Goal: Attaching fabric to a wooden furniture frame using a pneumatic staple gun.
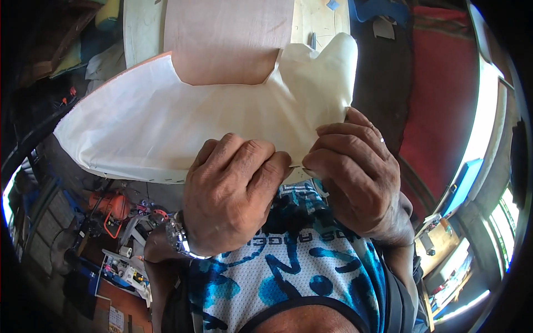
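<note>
A cream sheet of upholstery material [144,122] stretches in front of me, wrapped over the near edge of a shaped panel with a cut-out on its far side. Small dark marks like staples run along the near rim to the left. My left hand [230,191], with a metal watch at the wrist, is closed with its fingertips pinching the near edge of the material. Close beside it, my right hand [358,172] grips the same edge, fingers curled over the top and thumb beneath. At the right the material rises in a loose fold. What lies under the fingers is hidden.
Beyond the cut-out is a pinkish-brown board [227,33] on a pale tabletop [141,33]. A slim metal tool [313,41] lies behind the fold. Red material [438,111] spreads at the right. An orange machine [114,205] stands low at the left.
</note>
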`<state>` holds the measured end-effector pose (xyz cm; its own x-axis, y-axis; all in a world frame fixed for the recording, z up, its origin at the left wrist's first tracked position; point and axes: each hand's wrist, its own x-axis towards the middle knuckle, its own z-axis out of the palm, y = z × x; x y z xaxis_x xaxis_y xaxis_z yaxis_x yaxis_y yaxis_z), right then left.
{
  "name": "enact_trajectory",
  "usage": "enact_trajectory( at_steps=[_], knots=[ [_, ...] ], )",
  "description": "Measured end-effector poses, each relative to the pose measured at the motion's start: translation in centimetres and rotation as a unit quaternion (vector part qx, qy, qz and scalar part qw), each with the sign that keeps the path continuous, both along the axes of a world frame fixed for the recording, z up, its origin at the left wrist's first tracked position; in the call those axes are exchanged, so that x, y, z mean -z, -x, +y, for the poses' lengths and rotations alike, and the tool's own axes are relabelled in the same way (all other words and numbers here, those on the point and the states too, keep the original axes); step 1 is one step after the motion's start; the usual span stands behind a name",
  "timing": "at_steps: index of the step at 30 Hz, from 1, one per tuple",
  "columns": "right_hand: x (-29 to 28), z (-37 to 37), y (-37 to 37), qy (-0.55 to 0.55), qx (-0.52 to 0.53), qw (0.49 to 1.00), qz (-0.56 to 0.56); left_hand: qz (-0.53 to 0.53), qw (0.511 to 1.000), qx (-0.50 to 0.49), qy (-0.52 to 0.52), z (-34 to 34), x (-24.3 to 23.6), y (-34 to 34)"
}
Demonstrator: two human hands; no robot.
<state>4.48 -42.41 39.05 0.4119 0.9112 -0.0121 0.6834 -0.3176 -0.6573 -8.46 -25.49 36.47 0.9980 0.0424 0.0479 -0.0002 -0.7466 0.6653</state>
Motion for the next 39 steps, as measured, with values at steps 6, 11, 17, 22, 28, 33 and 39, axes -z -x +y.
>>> enact_trajectory(
  at_steps=[6, 11, 17, 22, 28, 33, 39],
  knots=[
    [0.3, -0.6, 0.8, -0.063, 0.094, 0.993, 0.035, -0.06, 0.998, -0.004, -0.005, -0.2, 0.9, -0.1],
    [0.5, 0.3, 0.1, 0.032, -0.011, 0.998, -0.053, -0.087, 0.996, 0.019, -0.022, 0.3, 1.4, -0.3],
    [0.9, 0.2, 0.8, 0.026, -0.012, 0.999, -0.018, -0.133, 0.991, -0.007, -0.015, 0.3, 2.0, 0.7],
    [1.6, -0.2, 2.3, -0.027, 0.037, 0.999, -0.026, -0.11, 0.994, -0.01, -0.019, 0.6, 1.2, 0.8],
    [2.5, -0.5, 2.7, -0.069, 0.066, 0.995, 0.003, -0.157, 0.985, 0.053, -0.057, 1.2, 1.9, 1.1],
    [2.8, -1.3, 2.9, -0.124, 0.086, 0.988, 0.027, -0.19, 0.976, 0.083, -0.061, 1.0, 1.8, 1.2],
    [3.4, -1.7, 2.8, -0.147, 0.026, 0.989, -0.02, -0.265, 0.954, 0.088, -0.105, 0.7, 3.3, 1.8]
  ],
)
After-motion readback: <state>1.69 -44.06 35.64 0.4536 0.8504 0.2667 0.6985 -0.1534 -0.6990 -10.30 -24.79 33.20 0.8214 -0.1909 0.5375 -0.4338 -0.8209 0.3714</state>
